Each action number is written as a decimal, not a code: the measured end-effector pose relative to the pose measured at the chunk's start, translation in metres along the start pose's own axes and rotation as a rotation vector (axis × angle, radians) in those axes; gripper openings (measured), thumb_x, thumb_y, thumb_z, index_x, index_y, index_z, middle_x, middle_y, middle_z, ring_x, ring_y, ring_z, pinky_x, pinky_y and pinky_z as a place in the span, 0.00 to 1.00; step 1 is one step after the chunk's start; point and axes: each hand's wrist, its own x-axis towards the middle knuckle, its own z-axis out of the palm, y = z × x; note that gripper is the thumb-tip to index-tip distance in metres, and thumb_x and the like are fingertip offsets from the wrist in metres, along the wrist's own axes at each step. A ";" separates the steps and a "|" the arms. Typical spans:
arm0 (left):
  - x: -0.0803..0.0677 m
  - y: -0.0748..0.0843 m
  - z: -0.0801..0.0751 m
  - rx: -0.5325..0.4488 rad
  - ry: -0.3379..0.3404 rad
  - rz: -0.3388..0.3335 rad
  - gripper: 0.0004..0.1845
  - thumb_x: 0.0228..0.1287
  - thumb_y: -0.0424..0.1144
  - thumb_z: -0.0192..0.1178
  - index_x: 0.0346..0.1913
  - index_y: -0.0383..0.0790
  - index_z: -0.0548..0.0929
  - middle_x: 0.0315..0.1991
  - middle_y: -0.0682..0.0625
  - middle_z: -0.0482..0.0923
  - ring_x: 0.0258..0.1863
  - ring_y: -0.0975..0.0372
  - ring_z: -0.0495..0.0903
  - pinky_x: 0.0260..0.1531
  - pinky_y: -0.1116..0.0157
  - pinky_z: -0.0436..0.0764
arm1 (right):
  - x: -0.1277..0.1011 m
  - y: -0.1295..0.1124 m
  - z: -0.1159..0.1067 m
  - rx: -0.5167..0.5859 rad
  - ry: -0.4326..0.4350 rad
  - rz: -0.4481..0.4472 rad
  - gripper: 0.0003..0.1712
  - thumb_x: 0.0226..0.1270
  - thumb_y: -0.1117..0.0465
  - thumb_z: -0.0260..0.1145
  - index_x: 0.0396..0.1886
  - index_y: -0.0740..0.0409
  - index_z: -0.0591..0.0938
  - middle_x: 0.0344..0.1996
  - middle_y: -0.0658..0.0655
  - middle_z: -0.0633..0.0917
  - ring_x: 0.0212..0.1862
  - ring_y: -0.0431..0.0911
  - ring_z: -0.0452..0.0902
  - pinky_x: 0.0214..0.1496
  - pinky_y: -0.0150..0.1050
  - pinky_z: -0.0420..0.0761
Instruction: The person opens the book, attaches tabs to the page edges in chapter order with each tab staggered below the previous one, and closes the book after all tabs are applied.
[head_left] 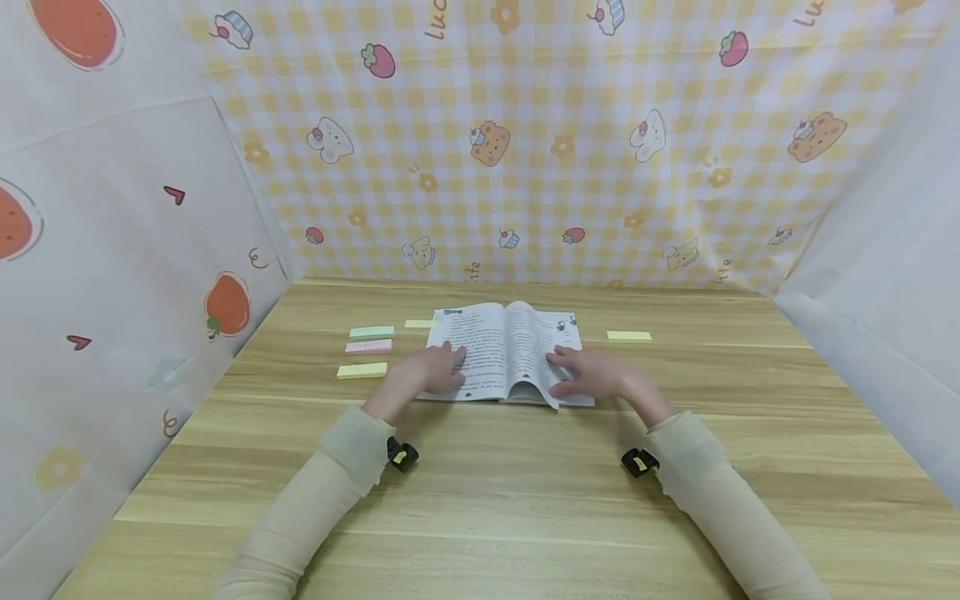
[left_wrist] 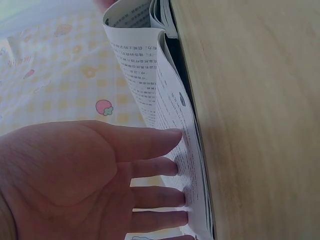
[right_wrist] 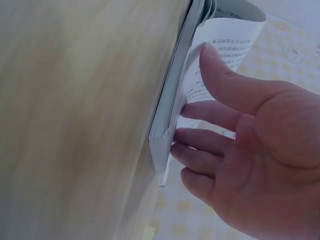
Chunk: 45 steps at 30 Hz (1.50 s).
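On table [head_left: 525, 500], both hands, left hand [head_left: 431, 371]; right hand [head_left: 592, 375], seemingly flat, press open book [head_left: 510, 346].

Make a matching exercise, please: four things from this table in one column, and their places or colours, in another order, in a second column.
1. left hand
2. right hand
3. pink sticky pad
4. lone yellow sticky pad

a. right of the book, apart from it
b. flat on the book's left page
c. between a green and a yellow pad
d. on the book's right page

Pairs: 1-b, 2-d, 3-c, 4-a
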 end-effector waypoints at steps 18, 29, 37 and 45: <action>0.005 0.003 0.002 0.021 0.070 0.062 0.31 0.78 0.45 0.50 0.77 0.35 0.61 0.76 0.32 0.56 0.74 0.43 0.59 0.72 0.48 0.60 | 0.003 -0.008 0.006 0.014 -0.007 -0.009 0.42 0.74 0.45 0.62 0.77 0.64 0.63 0.76 0.71 0.58 0.75 0.67 0.53 0.75 0.60 0.56; 0.004 0.014 0.000 0.019 0.230 0.180 0.27 0.78 0.44 0.53 0.72 0.33 0.70 0.68 0.35 0.70 0.68 0.46 0.70 0.68 0.50 0.69 | 0.006 -0.006 0.009 0.025 -0.007 -0.042 0.42 0.75 0.43 0.60 0.77 0.65 0.62 0.76 0.70 0.58 0.75 0.66 0.55 0.75 0.59 0.58; 0.006 0.018 0.000 -0.089 0.336 0.296 0.28 0.80 0.49 0.49 0.74 0.37 0.68 0.69 0.37 0.69 0.68 0.47 0.70 0.68 0.50 0.68 | 0.008 -0.006 0.011 0.047 0.009 -0.054 0.42 0.75 0.44 0.61 0.77 0.64 0.61 0.76 0.70 0.58 0.74 0.66 0.57 0.75 0.58 0.58; 0.003 0.025 0.000 -0.149 0.346 0.438 0.30 0.80 0.54 0.47 0.75 0.42 0.67 0.71 0.42 0.67 0.68 0.50 0.70 0.67 0.50 0.70 | 0.010 -0.007 0.011 0.057 0.014 -0.072 0.43 0.75 0.44 0.62 0.78 0.63 0.61 0.76 0.70 0.59 0.74 0.65 0.58 0.74 0.57 0.60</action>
